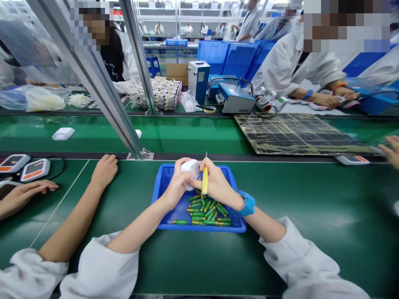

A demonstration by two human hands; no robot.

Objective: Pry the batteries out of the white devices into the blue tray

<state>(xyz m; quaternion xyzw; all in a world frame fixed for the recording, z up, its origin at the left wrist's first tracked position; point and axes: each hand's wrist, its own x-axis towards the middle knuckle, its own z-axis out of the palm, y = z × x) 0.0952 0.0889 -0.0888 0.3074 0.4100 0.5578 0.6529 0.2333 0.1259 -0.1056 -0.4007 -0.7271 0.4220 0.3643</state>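
Observation:
Over a blue tray [158, 182], my left hand [173, 187] is closed around a small white plastic device [190, 168]. My right hand [220, 185] grips a yellow-handled tool [205, 181], whose thin metal tip points away from me. The fingers of my right hand also reach the near side of the device, hiding part of it. Several green cylindrical batteries [207, 209] with gold-coloured ends lie loose in the tray below both hands. A blue band [247, 203] circles my right wrist.
A co-worker's hands [105, 171] rest at left, near white-and-orange devices [35, 169]. A metal post [109, 95] rises beyond the table edge. On the green conveyor [187, 135] lie a white case [63, 133] and a dark panel [305, 133]. Another hand [391, 150] reaches in at right.

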